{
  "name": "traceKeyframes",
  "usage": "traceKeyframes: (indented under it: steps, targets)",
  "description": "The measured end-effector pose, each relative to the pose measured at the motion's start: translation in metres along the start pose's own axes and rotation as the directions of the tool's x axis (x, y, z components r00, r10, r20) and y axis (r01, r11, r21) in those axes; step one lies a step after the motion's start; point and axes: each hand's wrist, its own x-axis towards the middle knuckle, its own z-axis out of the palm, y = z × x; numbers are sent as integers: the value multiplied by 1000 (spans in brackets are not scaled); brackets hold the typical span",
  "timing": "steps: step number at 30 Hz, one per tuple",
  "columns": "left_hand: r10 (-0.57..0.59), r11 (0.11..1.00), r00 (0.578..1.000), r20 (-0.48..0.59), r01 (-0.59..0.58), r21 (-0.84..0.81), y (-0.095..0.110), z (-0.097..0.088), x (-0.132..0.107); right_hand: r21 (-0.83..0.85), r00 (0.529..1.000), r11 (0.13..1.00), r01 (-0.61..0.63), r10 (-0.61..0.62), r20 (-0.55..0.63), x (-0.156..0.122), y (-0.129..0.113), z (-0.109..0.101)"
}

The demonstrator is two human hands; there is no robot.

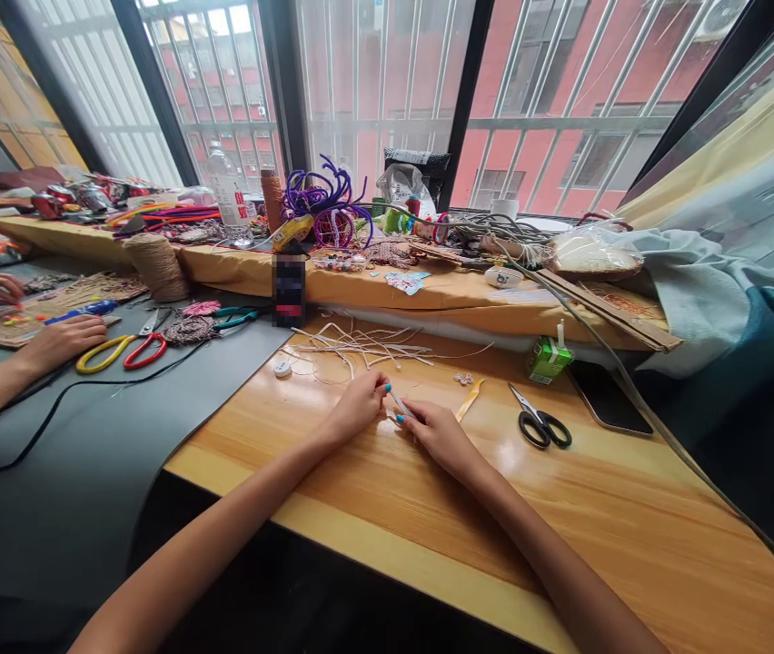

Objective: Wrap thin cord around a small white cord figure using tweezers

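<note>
Over the wooden table (332,454), my left hand (358,405) pinches a thin whitish strip (398,401) near its upper end. Close beside it, my right hand (440,438) has its fingers closed on the lower part of the same strip. Whether it is a flat cord or a slim tool is too small to tell. Behind my hands lies a loose heap of white cords (366,347). A yellow flat tool (471,401) rests just past my right hand, with a small knotted cord piece (463,378) near it. Black-handled scissors (540,429) lie farther right.
A green drink carton (549,360) and a phone (610,398) stand and lie at the right. A white round case (282,368) sits left. A co-worker's hands (66,343) work by scissors (145,350) and a twine spool (157,268). A cluttered ledge (393,291) runs behind.
</note>
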Motion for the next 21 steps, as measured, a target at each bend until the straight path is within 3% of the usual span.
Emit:
traceKeyframes:
  steps: [4,10,21]
  targets:
    - [-17,999,996,-85,21,43,-3,-5,4,51,997,998,-48,44,62,-1,4,-2]
    - [-55,995,976,-210,70,69,-12,-20,15,362,990,924,-120,136,-20,0,8,-4]
    - [-36,998,975,-219,46,40,-18,-27,20,503,962,841,-201,265,-59,4,8,-7]
